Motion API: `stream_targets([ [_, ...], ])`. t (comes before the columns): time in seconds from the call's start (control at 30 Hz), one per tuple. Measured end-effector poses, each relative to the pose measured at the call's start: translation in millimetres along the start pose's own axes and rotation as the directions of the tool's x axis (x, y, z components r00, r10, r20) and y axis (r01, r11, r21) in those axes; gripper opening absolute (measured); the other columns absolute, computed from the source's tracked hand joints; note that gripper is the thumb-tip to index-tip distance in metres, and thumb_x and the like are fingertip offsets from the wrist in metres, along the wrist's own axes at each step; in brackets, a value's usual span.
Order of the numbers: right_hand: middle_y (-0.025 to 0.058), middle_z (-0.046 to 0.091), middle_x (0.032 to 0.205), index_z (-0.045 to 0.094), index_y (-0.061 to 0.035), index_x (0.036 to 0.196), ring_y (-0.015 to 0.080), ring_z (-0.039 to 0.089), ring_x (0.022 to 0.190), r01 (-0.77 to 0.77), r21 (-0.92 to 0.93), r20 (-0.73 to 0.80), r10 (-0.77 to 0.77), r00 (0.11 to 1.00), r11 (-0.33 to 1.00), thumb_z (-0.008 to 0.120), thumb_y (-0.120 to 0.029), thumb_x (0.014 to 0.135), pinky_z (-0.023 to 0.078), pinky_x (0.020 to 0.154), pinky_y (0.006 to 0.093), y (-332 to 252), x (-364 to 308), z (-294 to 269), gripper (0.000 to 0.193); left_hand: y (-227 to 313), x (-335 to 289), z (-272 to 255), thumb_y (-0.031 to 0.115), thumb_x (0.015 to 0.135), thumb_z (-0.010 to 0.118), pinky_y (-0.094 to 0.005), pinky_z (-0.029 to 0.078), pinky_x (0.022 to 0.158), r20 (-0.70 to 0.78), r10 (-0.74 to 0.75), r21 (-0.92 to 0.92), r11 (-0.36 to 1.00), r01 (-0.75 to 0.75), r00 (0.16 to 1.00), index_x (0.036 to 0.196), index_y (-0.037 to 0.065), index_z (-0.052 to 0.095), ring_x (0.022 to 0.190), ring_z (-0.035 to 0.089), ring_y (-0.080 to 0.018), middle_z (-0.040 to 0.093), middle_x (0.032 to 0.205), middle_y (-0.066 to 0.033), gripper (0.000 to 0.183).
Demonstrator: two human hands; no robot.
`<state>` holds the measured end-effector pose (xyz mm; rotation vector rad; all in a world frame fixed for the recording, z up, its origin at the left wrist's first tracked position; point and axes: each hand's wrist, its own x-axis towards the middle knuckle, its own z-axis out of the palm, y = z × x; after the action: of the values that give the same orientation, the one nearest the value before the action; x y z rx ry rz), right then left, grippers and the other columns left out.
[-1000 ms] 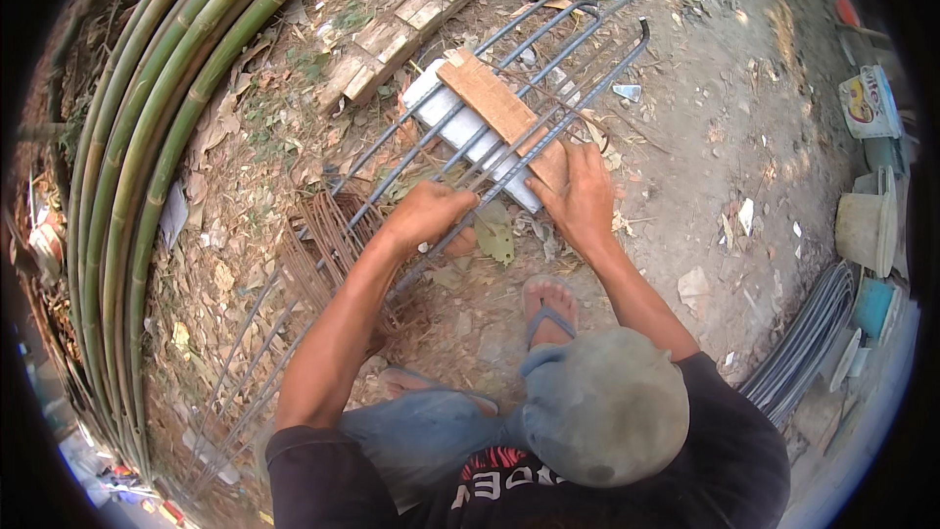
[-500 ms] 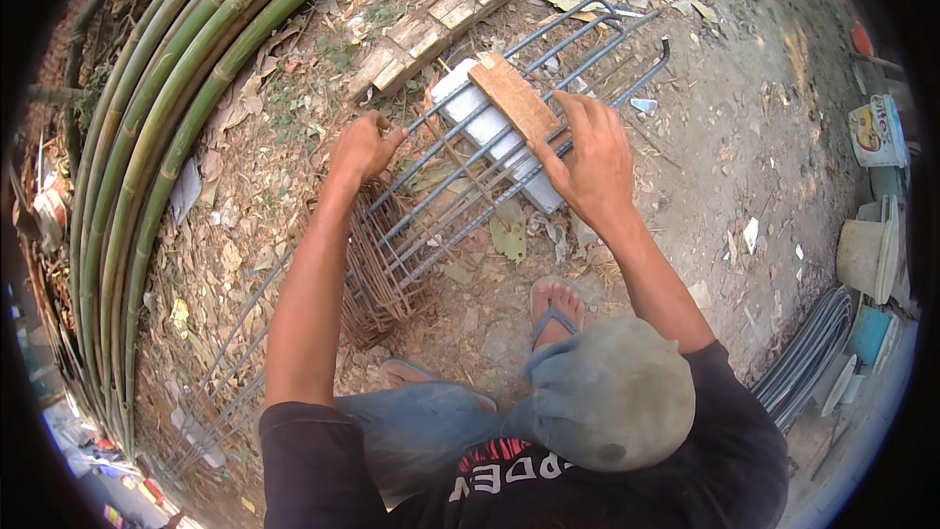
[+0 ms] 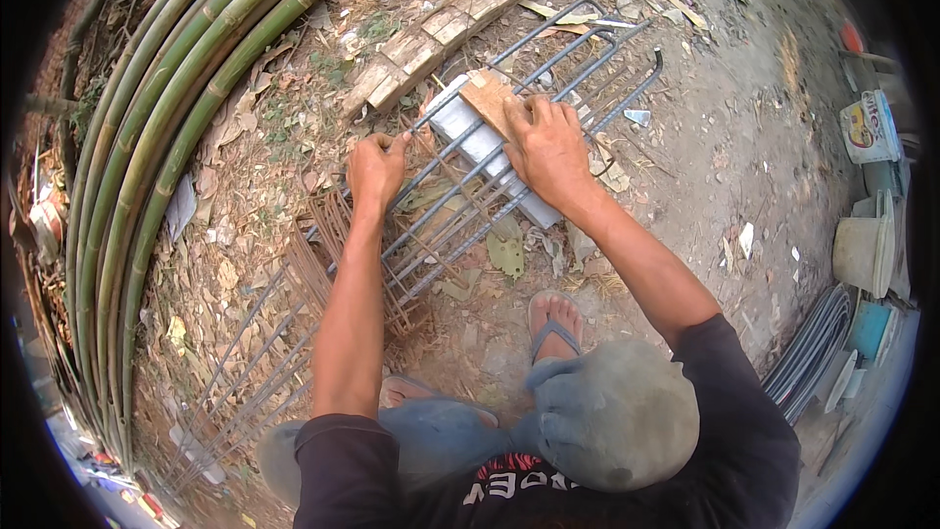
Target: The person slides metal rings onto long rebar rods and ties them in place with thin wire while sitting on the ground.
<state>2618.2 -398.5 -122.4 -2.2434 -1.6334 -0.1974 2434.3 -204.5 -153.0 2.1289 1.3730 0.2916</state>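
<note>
Long steel rebars (image 3: 446, 198) lie slanting across a white block (image 3: 477, 142) on the ground, their hooked ends at the far right. A short wooden board (image 3: 488, 98) rests on top of the bars over that block. My right hand (image 3: 553, 149) is closed over the board's right end, thumb toward me. Beside the bars' left edge, my left hand (image 3: 377, 171) has its fingers curled in a pinch next to the outermost bar; what it pinches is hidden. Rusty wire stirrups (image 3: 318, 240) are bunched around the bars, partly behind my left forearm.
Thick green bamboo poles (image 3: 186, 88) curve along the left. A rough timber plank (image 3: 421, 54) lies beyond the bars. At the right edge stand a white bucket (image 3: 869, 127), a pale tub (image 3: 862, 253) and a bundle of dark rods (image 3: 808, 353). Dry leaves litter the ground.
My right hand has shifted left, its fingers drawing in from a wider spread over the board. My left hand has moved slightly right and nearer, its fingers curled tighter. The stirrups now spread farther left.
</note>
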Motion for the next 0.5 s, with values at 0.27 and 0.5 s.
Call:
stream_targets([
  [0.27, 0.0203, 0.062, 0.112, 0.062, 0.0013, 0.134, 0.0338, 0.059, 0.110, -0.012, -0.057, 0.027, 0.013, 1.000, 0.998, 0.065, -0.010, 0.087, 0.034, 0.111, 0.0522, -7, 10, 6, 0.048, 21, 6, -42, 0.043, 0.097, 0.069, -0.0457, 0.052, 0.074, 0.037, 0.088, -0.027, 0.996, -0.087, 0.995, 0.091, -0.002, 0.077, 0.070, 0.068, -0.0300, 0.072, 0.075, -0.0201, 0.046],
  [0.5, 0.0193, 0.063, 0.113, 0.064, 0.0014, 0.133, 0.0332, 0.058, 0.111, -0.090, -0.044, 0.068, 0.093, 0.993, 0.995, 0.058, -0.008, 0.091, 0.034, 0.110, 0.0522, -16, 17, 7, 0.044, 16, -13, -24, 0.039, 0.095, 0.072, -0.0448, 0.052, 0.073, 0.003, 0.083, -0.030, 0.996, -0.083, 0.997, 0.092, -0.002, 0.077, 0.071, 0.069, -0.0330, 0.072, 0.076, -0.0217, 0.041],
])
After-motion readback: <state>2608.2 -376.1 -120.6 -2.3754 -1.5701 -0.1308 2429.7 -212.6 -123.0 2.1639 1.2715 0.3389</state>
